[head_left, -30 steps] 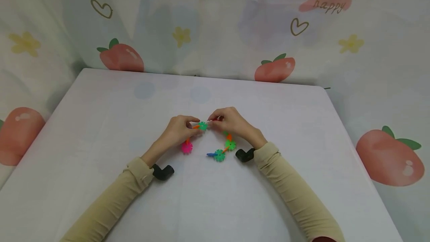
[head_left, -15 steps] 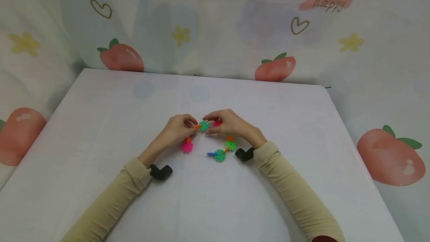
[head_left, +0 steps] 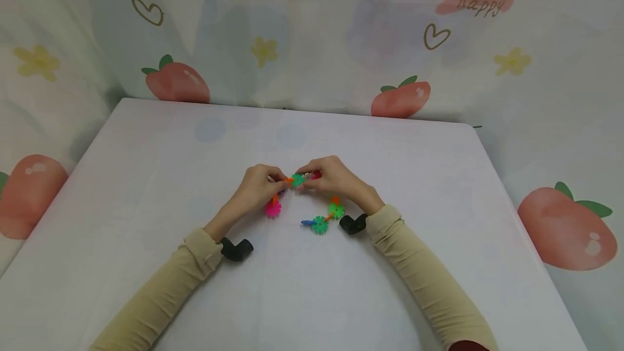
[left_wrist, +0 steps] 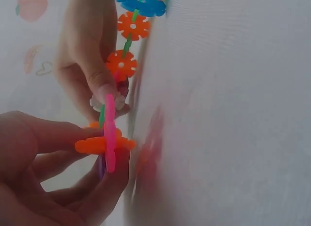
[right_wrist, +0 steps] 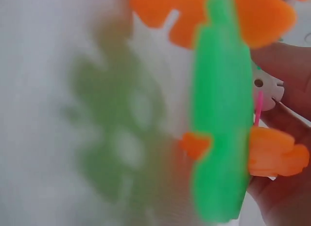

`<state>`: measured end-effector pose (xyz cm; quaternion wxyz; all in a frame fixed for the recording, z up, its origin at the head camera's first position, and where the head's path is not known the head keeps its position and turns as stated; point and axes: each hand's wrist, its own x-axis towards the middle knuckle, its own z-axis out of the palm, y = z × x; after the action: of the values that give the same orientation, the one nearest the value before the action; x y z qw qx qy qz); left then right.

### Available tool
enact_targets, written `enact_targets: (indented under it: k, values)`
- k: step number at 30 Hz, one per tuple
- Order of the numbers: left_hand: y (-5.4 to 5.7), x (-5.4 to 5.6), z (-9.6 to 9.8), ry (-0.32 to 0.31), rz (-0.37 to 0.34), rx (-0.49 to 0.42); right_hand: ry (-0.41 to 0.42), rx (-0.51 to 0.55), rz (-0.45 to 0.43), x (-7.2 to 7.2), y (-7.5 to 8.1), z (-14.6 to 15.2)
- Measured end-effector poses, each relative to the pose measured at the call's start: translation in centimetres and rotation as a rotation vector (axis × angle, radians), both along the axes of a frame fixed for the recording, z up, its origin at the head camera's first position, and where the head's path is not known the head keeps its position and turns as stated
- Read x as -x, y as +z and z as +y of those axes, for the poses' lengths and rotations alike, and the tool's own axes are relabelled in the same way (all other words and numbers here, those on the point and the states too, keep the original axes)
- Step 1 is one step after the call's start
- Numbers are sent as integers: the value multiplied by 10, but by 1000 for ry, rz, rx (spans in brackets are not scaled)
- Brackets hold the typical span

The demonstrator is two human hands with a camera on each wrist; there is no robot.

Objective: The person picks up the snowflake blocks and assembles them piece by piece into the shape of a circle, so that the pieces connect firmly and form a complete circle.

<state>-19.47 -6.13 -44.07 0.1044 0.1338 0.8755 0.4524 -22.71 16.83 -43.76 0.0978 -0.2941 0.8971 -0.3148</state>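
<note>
A curved chain of slotted plastic snowflake discs lies between the two hands in the head view. My left hand (head_left: 258, 186) pinches an orange disc (left_wrist: 92, 146) near one end, beside a pink disc (left_wrist: 110, 133). My right hand (head_left: 336, 175) grips a white disc (right_wrist: 267, 92), with its thumb on it in the left wrist view. Between the hands a green disc (head_left: 298, 180) joins the two held parts. From the right hand the chain runs on through orange discs (left_wrist: 133, 26), a light green disc (head_left: 337, 210) and another green disc (head_left: 319, 225) to a blue one (head_left: 306, 223).
A white cloth covers the table (head_left: 244, 302). Black angled wrist mounts (head_left: 236, 250) stick out by both cuffs. Behind the table hangs a printed curtain (head_left: 312, 31) with fruit, flowers and lettering.
The right fingers have shifted and spread slightly around the white disc, baring a pink or red piece beside it. The left hand keeps its pinch, and the hands stay nearly in place.
</note>
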Motion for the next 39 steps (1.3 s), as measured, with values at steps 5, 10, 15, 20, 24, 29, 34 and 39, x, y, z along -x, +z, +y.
enact_targets:
  k: [5,10,15,20,24,29,34,39]
  values:
    - [0,2,-8,62,-46,27,-109,-26,-5,4,-2,9]
    - [-3,3,-1,94,-38,12,-184,-25,-10,5,-5,5]
    - [-4,3,7,91,-8,-13,-209,-20,2,3,-5,-5]
    - [-4,3,9,95,8,-15,-186,-11,14,1,-4,-9]
    - [-5,4,9,92,17,-20,-177,-15,8,0,-4,-11]
    - [-5,3,8,91,22,-26,-170,-3,16,-1,-4,-13]
    - [-4,3,8,82,28,-16,-143,10,49,-2,-5,-14]
    - [-2,2,7,84,74,-15,-130,25,85,-4,-7,-14]
